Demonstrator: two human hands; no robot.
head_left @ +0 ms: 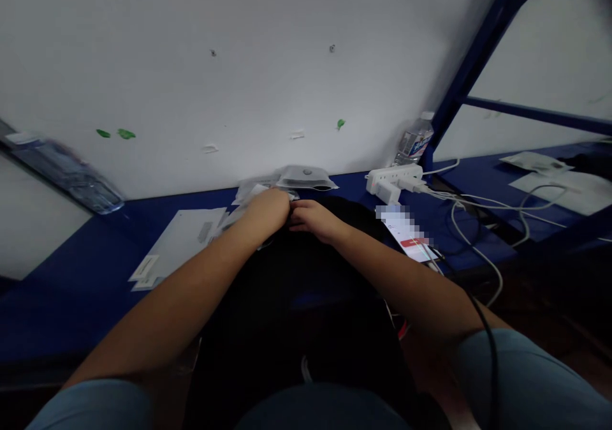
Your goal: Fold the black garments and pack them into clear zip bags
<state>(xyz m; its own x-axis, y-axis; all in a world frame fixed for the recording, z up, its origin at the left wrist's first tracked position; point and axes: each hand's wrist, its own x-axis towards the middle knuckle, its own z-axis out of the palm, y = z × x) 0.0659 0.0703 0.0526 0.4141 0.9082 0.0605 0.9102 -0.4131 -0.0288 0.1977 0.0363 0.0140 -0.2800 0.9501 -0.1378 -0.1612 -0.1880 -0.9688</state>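
My left hand (271, 209) and my right hand (316, 219) meet at the far edge of a large black item (306, 283), which looks like a bag or cloth in front of my body. Both hands have their fingers closed and bent around something dark and small that I cannot make out. Clear plastic bags (246, 192) lie beside and behind my left hand. Just beyond the hands, against the wall, is another grey plastic pouch (306, 177).
A flat translucent bag (184, 242) with labels lies at left on the blue table (90, 251). Bottles stand at the right (415, 140) and lean at far left (67, 171). A power strip (393, 176), cables and a lit phone (408, 235) are at right.
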